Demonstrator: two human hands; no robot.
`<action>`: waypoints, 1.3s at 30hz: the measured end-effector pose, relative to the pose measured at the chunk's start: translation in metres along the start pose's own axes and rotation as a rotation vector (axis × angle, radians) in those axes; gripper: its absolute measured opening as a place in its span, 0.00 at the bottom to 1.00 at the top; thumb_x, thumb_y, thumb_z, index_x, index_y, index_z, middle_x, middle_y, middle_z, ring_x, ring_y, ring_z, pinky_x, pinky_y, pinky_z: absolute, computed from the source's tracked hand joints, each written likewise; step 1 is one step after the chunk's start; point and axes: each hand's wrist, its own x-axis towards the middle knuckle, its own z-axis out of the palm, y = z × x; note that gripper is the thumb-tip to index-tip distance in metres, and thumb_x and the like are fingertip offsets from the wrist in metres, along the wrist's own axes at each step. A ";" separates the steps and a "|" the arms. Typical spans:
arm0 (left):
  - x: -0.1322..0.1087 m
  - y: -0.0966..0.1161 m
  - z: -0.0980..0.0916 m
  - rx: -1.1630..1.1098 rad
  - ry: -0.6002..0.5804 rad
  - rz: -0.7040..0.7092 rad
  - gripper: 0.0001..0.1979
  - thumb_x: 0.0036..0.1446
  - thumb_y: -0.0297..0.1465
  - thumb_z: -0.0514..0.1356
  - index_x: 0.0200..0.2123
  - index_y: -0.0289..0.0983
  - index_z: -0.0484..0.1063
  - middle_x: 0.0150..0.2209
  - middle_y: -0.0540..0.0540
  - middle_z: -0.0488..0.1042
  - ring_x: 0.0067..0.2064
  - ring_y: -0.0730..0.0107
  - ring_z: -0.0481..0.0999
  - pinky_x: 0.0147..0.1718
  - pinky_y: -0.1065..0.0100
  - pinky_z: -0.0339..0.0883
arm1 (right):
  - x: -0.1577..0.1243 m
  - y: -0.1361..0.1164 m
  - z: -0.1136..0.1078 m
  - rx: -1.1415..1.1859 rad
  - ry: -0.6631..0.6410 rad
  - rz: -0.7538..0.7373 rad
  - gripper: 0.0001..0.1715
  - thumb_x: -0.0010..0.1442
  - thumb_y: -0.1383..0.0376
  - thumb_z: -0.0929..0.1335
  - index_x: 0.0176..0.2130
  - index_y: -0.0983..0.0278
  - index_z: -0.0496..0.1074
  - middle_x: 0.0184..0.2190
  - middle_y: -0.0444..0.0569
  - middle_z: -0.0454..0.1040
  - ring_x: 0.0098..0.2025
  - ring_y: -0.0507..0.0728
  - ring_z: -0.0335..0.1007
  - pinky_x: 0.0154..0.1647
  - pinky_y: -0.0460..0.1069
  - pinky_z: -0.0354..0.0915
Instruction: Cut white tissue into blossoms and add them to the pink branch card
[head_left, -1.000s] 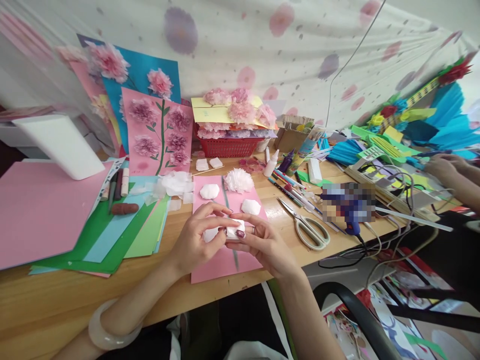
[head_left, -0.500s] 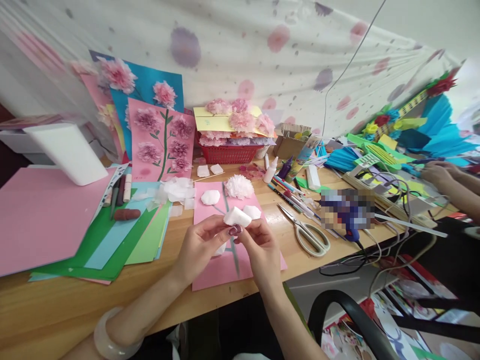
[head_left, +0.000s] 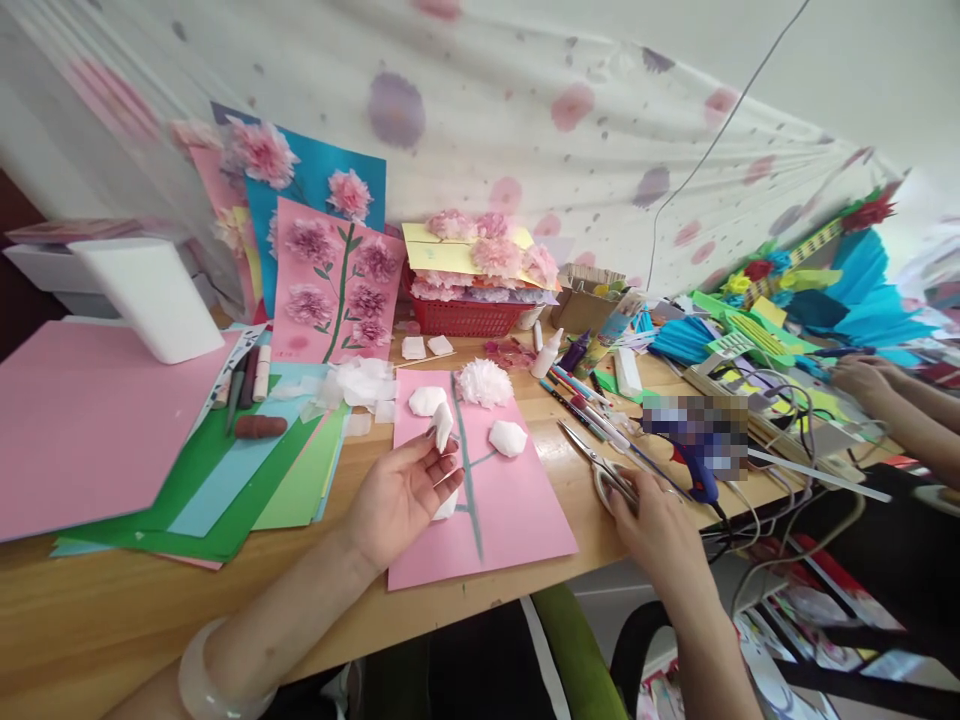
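Note:
My left hand [head_left: 390, 495] pinches a folded piece of white tissue paper [head_left: 444, 424] between thumb and fingers, above a pink card [head_left: 517, 525]. The card bears a painted green stem, a fluffed white paper flower [head_left: 484, 384] at the top, and flat white tissue pieces, one on the right [head_left: 508, 438] and one at upper left [head_left: 427, 401]. Another is partly hidden behind my left hand. To the right, my right hand [head_left: 664, 525] has its fingers closed on the handles of the scissors [head_left: 598, 462], whose blades point away from me toward the pens.
A blue glue gun [head_left: 701, 475] with a cord lies right of the scissors, partly blurred. Glue bottles [head_left: 547, 353] and pens stand or lie behind. Coloured paper sheets [head_left: 225, 500] cover the left. A red basket [head_left: 469, 318] holds paper flowers. Another person's hands [head_left: 862, 385] are at far right.
My right hand has let go of the tissue paper and moved right onto the scissors' handles. My left hand keeps the tissue, now turned upright and slightly further left.

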 end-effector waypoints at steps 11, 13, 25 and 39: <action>-0.002 0.002 0.004 -0.082 0.046 -0.006 0.11 0.60 0.21 0.52 0.29 0.27 0.73 0.23 0.47 0.70 0.21 0.78 0.66 0.25 0.70 0.69 | 0.016 0.013 -0.024 0.403 -0.255 0.060 0.13 0.58 0.57 0.63 0.32 0.64 0.69 0.31 0.55 0.74 0.35 0.64 0.70 0.37 0.56 0.64; -0.003 0.002 0.005 -0.082 0.046 -0.003 0.11 0.60 0.21 0.52 0.29 0.28 0.73 0.23 0.46 0.70 0.21 0.78 0.65 0.25 0.71 0.69 | 0.002 -0.004 -0.034 0.940 -0.419 0.152 0.17 0.56 0.53 0.66 0.37 0.63 0.71 0.33 0.53 0.74 0.33 0.60 0.69 0.35 0.53 0.65; 0.004 -0.002 -0.002 -0.087 0.072 0.029 0.12 0.60 0.22 0.52 0.27 0.30 0.72 0.22 0.47 0.72 0.19 0.79 0.64 0.23 0.72 0.67 | -0.066 -0.141 -0.030 2.305 -1.295 0.169 0.32 0.51 0.36 0.62 0.35 0.62 0.65 0.30 0.46 0.63 0.28 0.52 0.60 0.27 0.46 0.60; 0.005 -0.004 -0.002 -0.053 0.080 0.063 0.11 0.59 0.22 0.53 0.27 0.32 0.72 0.23 0.48 0.72 0.20 0.79 0.65 0.25 0.72 0.66 | -0.059 -0.136 -0.028 2.296 -1.295 0.312 0.35 0.53 0.37 0.61 0.37 0.65 0.67 0.29 0.48 0.64 0.28 0.52 0.61 0.30 0.47 0.59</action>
